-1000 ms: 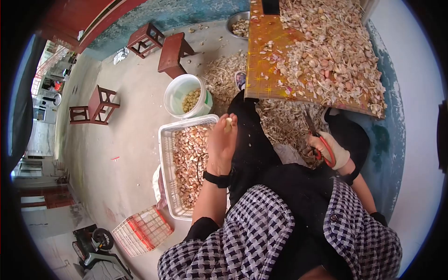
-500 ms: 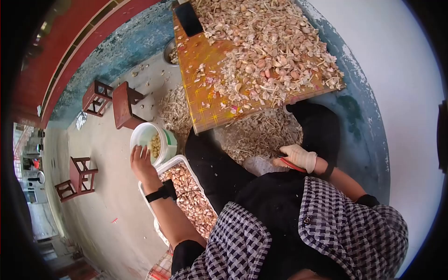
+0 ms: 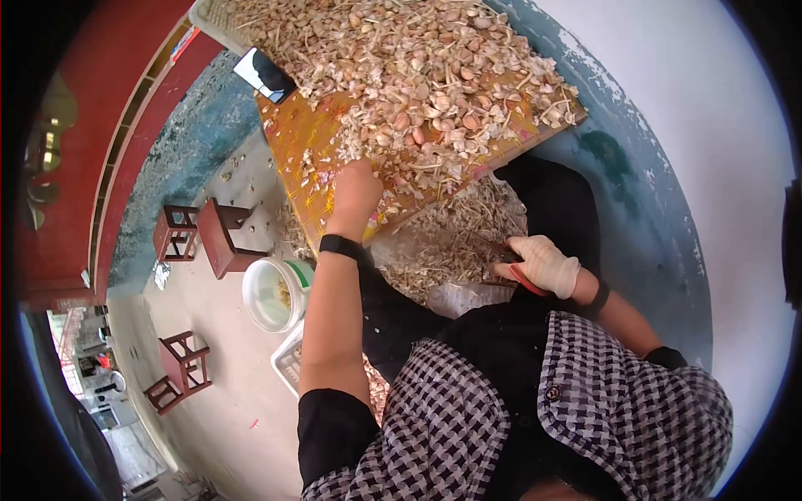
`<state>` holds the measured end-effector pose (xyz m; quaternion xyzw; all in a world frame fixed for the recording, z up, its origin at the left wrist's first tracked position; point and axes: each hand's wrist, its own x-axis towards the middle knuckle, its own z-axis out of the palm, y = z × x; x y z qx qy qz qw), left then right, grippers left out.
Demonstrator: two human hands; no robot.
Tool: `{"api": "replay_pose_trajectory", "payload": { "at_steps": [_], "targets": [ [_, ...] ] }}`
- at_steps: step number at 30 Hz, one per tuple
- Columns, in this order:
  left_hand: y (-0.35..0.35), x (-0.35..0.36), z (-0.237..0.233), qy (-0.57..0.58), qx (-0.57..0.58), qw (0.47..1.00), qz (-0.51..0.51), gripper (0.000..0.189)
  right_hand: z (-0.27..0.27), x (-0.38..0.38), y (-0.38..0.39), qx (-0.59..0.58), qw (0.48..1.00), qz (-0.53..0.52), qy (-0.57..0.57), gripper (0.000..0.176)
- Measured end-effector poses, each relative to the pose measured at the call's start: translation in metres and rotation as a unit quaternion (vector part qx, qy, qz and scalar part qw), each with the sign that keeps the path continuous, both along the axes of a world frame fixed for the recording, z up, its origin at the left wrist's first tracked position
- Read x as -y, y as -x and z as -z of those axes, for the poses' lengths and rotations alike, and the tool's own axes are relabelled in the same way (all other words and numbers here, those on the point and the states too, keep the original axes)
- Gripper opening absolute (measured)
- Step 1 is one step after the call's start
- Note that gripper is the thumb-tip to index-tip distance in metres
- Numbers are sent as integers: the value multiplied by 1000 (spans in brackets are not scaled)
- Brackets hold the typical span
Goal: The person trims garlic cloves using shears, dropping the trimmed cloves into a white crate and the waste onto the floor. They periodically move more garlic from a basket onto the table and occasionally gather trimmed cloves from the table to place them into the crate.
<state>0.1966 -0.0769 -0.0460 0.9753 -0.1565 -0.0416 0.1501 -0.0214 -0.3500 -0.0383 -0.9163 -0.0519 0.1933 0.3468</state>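
Note:
My left hand (image 3: 357, 194) is over the near left part of the tabletop (image 3: 292, 138), at the edge of a heap of garlic cloves and loose skins (image 3: 434, 92). Its fingers are curled and point away from me, so whatever is in them is hidden. A pale glove covers my right hand (image 3: 547, 265), which is closed around red-handled scissors (image 3: 526, 280) above my lap. The dark blades of the scissors point up and to the left. Below the table's near edge lies a mass of dry skins and stalks (image 3: 455, 238).
Left of my knee stands a white bucket (image 3: 261, 294) with some peeled cloves inside. A white basket (image 3: 286, 361) of cloves is partly behind my left arm. A phone (image 3: 266, 75) lies at the table's left corner. Small red-brown stools (image 3: 225, 238) stand on the floor.
My left hand has moved from the bucket's rim up and right to the garlic on the table. My right hand still holds the scissors in nearly the same place. The view has shifted.

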Motion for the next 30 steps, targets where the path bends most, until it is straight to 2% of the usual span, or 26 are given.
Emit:
{"api": "replay_pose_trajectory", "payload": {
  "at_steps": [3,5,6,7,8,9,12,13,15,18,22,26,30],
  "targets": [
    [3,10,-8,-42,-20,999,-1,30,6,9,0,42,997,49,-38,45],
    [6,10,-19,73,-99,989,-82,28,1,10,-4,55,993,77,-75,44],
    [8,8,-23,130,-136,975,-121,27,-5,9,-7,75,993,79,-54,45],
    [16,6,-23,308,-198,919,-147,25,-9,7,-10,94,992,83,-34,45],
    [28,2,-21,474,-254,826,-169,24,-13,5,-13,112,990,87,-13,45],
    [40,-1,-21,622,-300,699,-184,23,-20,1,-17,135,987,91,-9,41],
    [79,18,-23,721,-282,596,-213,22,-36,-13,-27,175,980,92,25,46],
    [91,24,-28,731,-296,575,-217,23,-44,-19,-31,151,983,84,63,48],
    [112,34,-40,750,-325,531,-224,26,-53,-28,-35,175,977,74,100,50],
    [130,41,-44,761,-318,515,-232,27,-54,-31,-36,205,968,56,136,47],
    [141,45,-41,782,-304,501,-212,18,-53,-30,-34,195,968,45,152,41],
    [147,51,-52,762,-261,544,-237,12,-42,-25,-28,240,963,32,122,36],
    [148,46,-48,739,-258,572,-245,10,-39,-26,-30,76,992,45,-91,37]
  ]
}}
